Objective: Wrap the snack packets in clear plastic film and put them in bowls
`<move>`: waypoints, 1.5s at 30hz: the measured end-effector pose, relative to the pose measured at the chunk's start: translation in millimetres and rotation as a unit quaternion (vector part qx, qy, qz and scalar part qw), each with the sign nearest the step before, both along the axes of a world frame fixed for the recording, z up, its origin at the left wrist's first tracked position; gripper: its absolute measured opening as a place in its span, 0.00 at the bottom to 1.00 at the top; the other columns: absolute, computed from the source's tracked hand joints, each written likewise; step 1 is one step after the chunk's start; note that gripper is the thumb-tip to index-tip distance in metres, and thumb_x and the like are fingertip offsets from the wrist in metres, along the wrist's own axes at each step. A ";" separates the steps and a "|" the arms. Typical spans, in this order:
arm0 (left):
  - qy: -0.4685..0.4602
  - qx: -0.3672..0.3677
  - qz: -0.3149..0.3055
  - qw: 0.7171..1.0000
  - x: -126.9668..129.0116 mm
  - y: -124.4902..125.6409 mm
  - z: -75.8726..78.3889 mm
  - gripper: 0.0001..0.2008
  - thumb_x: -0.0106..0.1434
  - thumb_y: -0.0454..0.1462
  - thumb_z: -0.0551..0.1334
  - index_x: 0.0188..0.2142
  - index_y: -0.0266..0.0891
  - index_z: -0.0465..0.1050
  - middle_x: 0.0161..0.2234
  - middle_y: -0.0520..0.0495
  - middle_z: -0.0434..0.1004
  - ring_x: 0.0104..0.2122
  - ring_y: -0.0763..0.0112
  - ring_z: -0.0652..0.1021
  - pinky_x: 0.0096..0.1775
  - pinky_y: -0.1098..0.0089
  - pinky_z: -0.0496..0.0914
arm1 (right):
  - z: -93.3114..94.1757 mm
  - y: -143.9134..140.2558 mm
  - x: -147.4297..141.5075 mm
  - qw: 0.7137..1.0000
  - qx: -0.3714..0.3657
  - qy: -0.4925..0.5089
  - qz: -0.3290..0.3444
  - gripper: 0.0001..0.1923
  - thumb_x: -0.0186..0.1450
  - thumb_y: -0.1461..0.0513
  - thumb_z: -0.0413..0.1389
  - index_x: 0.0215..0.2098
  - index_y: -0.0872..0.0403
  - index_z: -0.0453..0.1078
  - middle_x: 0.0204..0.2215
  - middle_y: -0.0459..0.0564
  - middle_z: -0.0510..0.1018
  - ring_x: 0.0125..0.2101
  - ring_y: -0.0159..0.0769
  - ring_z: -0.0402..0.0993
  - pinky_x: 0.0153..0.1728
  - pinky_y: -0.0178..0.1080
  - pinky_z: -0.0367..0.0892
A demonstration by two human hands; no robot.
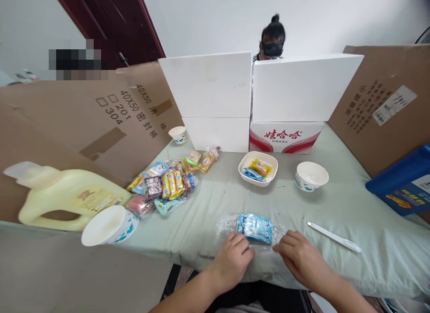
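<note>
Our left hand [233, 257] and right hand [298, 254] pinch a clear bag [255, 228] of blue packets; dish [258, 168] at twelve o'clock.

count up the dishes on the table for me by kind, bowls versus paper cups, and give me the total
Bowls: 2, one with snacks, one beside it.
Paper cups: 2, one on its side by the yellow jug, one upright at the cardboard.
Total: 4.
</note>
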State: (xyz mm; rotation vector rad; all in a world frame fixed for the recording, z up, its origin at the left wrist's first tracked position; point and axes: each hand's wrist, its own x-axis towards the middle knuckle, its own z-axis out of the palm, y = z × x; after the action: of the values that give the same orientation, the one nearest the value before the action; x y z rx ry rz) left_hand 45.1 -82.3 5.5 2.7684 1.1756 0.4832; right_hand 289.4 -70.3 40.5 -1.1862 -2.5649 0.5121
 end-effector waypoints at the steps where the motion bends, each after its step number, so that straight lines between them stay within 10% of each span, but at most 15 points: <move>1: 0.007 -0.013 -0.014 1.000 -3.4 -9.1 -3.3 0.07 0.66 0.33 0.56 0.32 0.39 0.71 0.29 0.46 0.70 0.34 0.63 0.71 0.39 0.62 0.69 | 2.3 -6.1 -0.1 1.000 -0.005 -0.012 0.020 0.14 0.64 0.69 0.46 0.37 0.50 0.72 0.30 0.48 0.75 0.36 0.37 0.70 0.39 0.41 0.64; 6: -0.039 -0.086 0.049 0.994 -13.4 -23.8 -13.5 0.06 0.66 0.34 0.55 0.35 0.39 0.70 0.34 0.46 0.73 0.36 0.63 0.74 0.37 0.65 0.72 | -17.3 -28.7 -3.7 0.994 0.052 -0.083 -0.047 0.07 0.63 0.60 0.55 0.28 0.51 0.69 0.28 0.49 0.75 0.35 0.42 0.70 0.37 0.43 0.63; 13: -0.074 -0.118 0.247 0.959 -10.0 10.8 -8.6 0.24 0.59 0.30 0.58 0.55 0.42 0.61 0.54 0.40 0.67 0.43 0.58 0.77 0.42 0.60 0.74 | -42.3 -7.2 -21.2 0.956 0.164 -0.122 -0.209 0.17 0.69 0.61 0.46 0.55 0.55 0.64 0.25 0.51 0.75 0.25 0.39 0.71 0.26 0.39 0.63; 19: -0.038 -0.124 0.066 0.989 -3.9 32.6 -0.9 0.34 0.55 0.34 0.65 0.61 0.42 0.58 0.61 0.39 0.63 0.60 0.50 0.64 0.59 0.48 0.60 | -32.4 15.2 -54.4 0.995 0.070 0.004 -0.067 0.21 0.62 0.64 0.54 0.55 0.52 0.66 0.52 0.56 0.72 0.52 0.46 0.68 0.52 0.49 0.66; 25: 0.035 -0.116 0.055 0.991 -5.2 51.3 -6.9 0.33 0.57 0.43 0.67 0.61 0.45 0.60 0.60 0.39 0.64 0.57 0.48 0.68 0.56 0.48 0.64 | -70.3 35.3 -34.3 0.999 -0.018 -0.015 -0.041 0.49 0.53 0.52 0.63 0.67 0.58 0.48 0.65 0.63 0.55 0.64 0.57 0.49 0.60 0.59 0.52; 39: 0.118 0.024 -0.026 0.992 6.4 81.9 0.6 0.18 0.64 0.37 0.59 0.54 0.39 0.66 0.48 0.38 0.74 0.46 0.55 0.75 0.45 0.59 0.70 | -119.6 44.8 -17.2 0.984 0.171 0.045 -0.024 0.46 0.64 0.51 0.55 0.70 0.55 0.34 0.62 0.60 0.63 0.59 0.55 0.61 0.54 0.53 0.66; 45: 0.043 -0.079 0.118 0.989 -20.5 130.5 71.5 0.09 0.62 0.31 0.56 0.40 0.42 0.72 0.33 0.49 0.79 0.33 0.66 0.78 0.35 0.71 0.69 | -145.2 47.2 -23.4 0.976 0.178 0.069 -0.108 0.44 0.67 0.54 0.51 0.69 0.48 0.25 0.60 0.56 0.65 0.57 0.51 0.65 0.52 0.50 0.68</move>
State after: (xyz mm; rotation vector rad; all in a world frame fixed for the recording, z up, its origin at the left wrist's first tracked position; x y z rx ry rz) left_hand 24.6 48.3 77.0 2.5536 1.5005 0.2759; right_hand 266.0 -23.1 -104.7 -1.2284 -2.2514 0.0755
